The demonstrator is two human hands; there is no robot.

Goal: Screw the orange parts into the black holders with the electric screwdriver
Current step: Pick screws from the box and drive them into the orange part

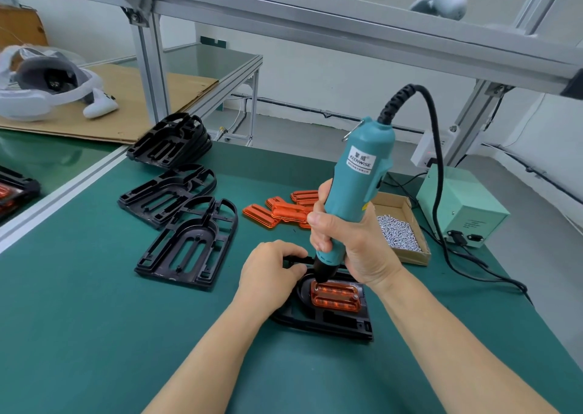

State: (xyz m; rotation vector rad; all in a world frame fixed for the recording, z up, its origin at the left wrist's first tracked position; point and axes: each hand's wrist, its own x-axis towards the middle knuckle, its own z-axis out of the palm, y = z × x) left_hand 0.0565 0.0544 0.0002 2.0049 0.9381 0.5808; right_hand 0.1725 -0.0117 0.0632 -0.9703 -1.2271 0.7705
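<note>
My right hand [350,249] grips the teal electric screwdriver [359,174] upright, its black tip down on the far left corner of an orange part [336,297]. That part lies in a black holder [328,322] on the green mat. My left hand [268,275] has its fingers curled over the holder's far left edge, holding it. Loose orange parts [284,208] lie in a pile behind the screwdriver. Several empty black holders [189,246] lie to the left, some stacked [172,142].
A cardboard box of small silver screws [399,234] sits right of my right hand. The screwdriver's cable runs to a pale green power unit [460,205] at the right. An aluminium frame post [150,73] and cardboard sheet [126,104] stand at the back left.
</note>
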